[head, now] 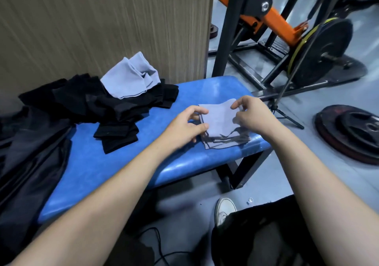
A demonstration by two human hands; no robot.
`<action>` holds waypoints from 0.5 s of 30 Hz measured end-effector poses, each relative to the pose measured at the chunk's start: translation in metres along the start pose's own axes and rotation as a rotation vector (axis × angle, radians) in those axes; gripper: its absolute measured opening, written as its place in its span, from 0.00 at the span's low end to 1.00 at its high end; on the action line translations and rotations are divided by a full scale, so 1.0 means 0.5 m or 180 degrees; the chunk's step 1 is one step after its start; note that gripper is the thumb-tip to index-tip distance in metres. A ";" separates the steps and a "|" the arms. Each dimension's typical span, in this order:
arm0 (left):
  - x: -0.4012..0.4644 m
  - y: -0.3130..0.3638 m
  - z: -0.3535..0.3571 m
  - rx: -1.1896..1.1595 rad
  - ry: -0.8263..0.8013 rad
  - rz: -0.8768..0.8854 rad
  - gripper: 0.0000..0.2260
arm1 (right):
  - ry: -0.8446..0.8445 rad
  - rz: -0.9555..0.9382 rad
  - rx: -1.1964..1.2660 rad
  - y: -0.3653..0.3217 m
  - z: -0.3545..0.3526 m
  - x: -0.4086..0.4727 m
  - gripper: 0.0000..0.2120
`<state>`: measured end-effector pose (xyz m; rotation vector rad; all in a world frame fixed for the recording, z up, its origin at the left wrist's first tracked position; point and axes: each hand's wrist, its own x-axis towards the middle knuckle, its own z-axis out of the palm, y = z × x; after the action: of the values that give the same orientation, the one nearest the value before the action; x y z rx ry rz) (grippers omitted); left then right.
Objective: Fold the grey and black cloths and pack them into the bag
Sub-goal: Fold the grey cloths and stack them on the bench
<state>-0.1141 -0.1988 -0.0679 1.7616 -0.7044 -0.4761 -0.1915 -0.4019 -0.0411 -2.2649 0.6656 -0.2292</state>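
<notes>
Head view: on a blue padded gym bench [127,163], the left hand [184,126] pinches the left edge of a small grey cloth [220,122] and the right hand [251,114] pinches its far right corner; the cloth lies on a stack of folded grey cloths near the bench's right end. The step looks like folding; next, likely squaring the edges. A heap of black cloths [98,103] topped by an unfolded grey cloth [131,77] waits far left; the dark fabric [24,155] at left may be the bag; I cannot tell.

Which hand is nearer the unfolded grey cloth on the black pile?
Left. The left hand sits right of the unfolded grey cloth, toward the viewer; the right hand is farther right.
</notes>
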 end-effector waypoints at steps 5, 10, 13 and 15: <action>0.012 -0.019 0.014 0.0206 -0.0187 0.0074 0.11 | -0.0114 0.0064 -0.0322 0.017 -0.006 0.009 0.13; 0.013 -0.027 0.015 0.0602 -0.0223 0.0181 0.12 | -0.0217 0.0013 -0.0776 0.021 0.003 0.014 0.13; 0.012 -0.030 0.009 0.0772 -0.0158 0.0259 0.12 | 0.0083 -0.0118 -0.1000 0.018 0.009 0.011 0.12; 0.008 -0.029 0.004 0.0781 -0.0089 0.0355 0.12 | 0.0424 -0.0430 -0.1283 0.013 0.014 0.007 0.10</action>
<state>-0.1092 -0.1998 -0.0823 1.9342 -0.9068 -0.3500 -0.1886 -0.4029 -0.0508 -2.7041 0.6752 -0.3388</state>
